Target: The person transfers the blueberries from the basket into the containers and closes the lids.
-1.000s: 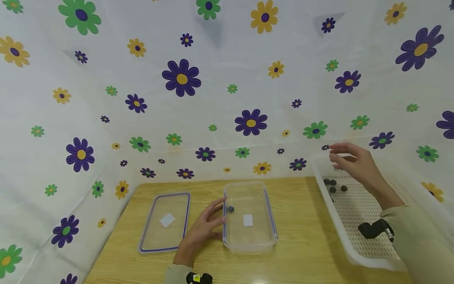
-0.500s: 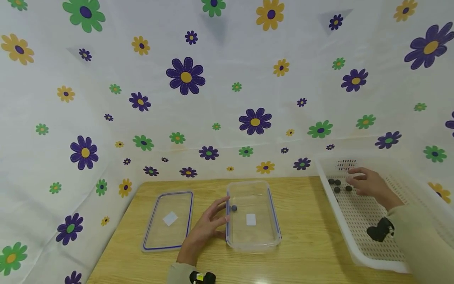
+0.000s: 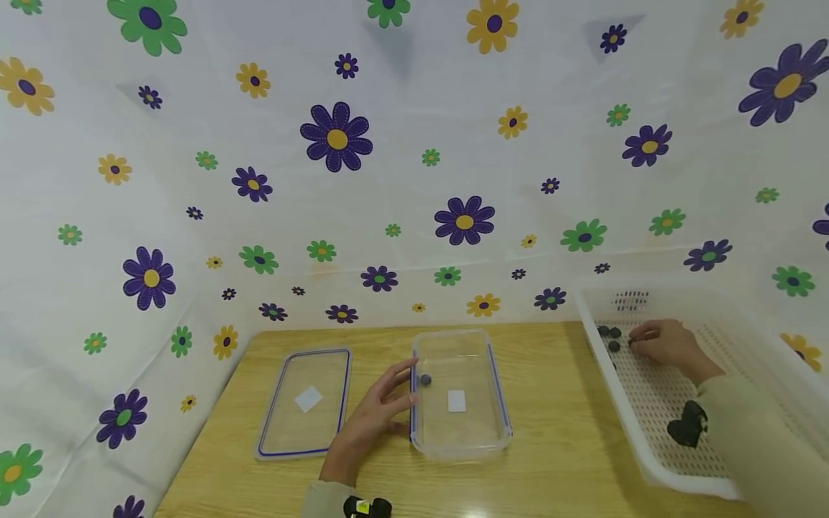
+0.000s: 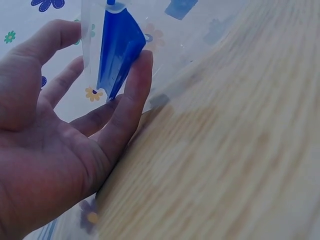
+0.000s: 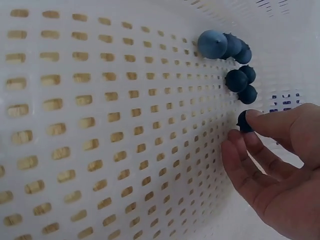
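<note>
While the left hand [image 3: 374, 416] touches the clear, blue-edged plastic box [image 3: 469, 432], fingers loosely spread, the right hand [image 3: 667, 345], farther off, pinches a small, round, dark-blue ball [image 5: 244, 121] inside the white perforated plastic basket [image 3: 686, 483]; so slight a fingertip hold could let it roll away.

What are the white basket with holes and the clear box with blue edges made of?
The white rectangular basket looks like satiny moulded plastic: rounded rim, even slots. The clear blue-edged rectangular box seems glossy plastic, maybe glass: it's see-through with shiny edges.
</note>
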`<state>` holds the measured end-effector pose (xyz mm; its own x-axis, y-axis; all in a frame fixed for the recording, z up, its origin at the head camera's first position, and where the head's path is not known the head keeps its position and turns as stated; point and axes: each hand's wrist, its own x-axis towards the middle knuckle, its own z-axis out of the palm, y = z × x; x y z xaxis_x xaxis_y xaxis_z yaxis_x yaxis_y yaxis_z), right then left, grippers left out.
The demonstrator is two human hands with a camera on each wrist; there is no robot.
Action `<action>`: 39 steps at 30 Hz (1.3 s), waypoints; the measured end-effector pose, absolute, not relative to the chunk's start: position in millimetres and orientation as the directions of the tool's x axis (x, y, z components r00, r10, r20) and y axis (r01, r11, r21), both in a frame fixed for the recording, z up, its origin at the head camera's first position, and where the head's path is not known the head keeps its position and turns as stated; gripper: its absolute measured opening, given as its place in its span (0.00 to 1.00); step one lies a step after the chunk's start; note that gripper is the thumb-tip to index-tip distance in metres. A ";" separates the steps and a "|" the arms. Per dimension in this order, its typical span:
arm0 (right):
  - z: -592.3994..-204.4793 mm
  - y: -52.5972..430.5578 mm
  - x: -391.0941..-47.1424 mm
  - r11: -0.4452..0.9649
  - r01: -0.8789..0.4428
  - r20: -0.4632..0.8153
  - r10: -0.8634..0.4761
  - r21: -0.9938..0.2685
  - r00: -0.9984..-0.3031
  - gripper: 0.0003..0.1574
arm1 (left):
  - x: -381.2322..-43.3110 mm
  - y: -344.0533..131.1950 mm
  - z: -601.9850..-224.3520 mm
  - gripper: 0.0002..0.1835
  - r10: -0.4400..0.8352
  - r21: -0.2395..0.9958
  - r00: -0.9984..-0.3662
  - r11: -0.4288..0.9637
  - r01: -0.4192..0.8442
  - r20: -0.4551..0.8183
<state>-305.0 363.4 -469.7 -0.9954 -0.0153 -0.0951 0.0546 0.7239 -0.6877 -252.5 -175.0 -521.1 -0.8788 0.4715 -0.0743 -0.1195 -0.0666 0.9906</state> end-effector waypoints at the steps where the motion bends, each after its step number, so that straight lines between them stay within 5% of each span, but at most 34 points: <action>1: -468.1 362.7 -304.5 0.722 0.052 -0.092 -0.016 -0.690 -0.996 0.22 | -252.5 -175.0 -521.7 0.37 0.472 0.990 -0.879 -0.069 -0.121 -0.075; 21: -395.3 316.8 -282.5 0.572 -0.106 0.101 -0.042 -0.813 -0.994 0.31 | -252.9 -169.8 -527.0 0.37 0.451 0.990 -0.889 -0.064 -0.127 -0.085; 39: -379.9 218.4 -220.0 0.319 -0.380 0.396 -0.016 -0.868 -0.918 0.20 | -255.2 -172.1 -521.9 0.36 0.480 0.989 -0.875 -0.094 -0.113 -0.055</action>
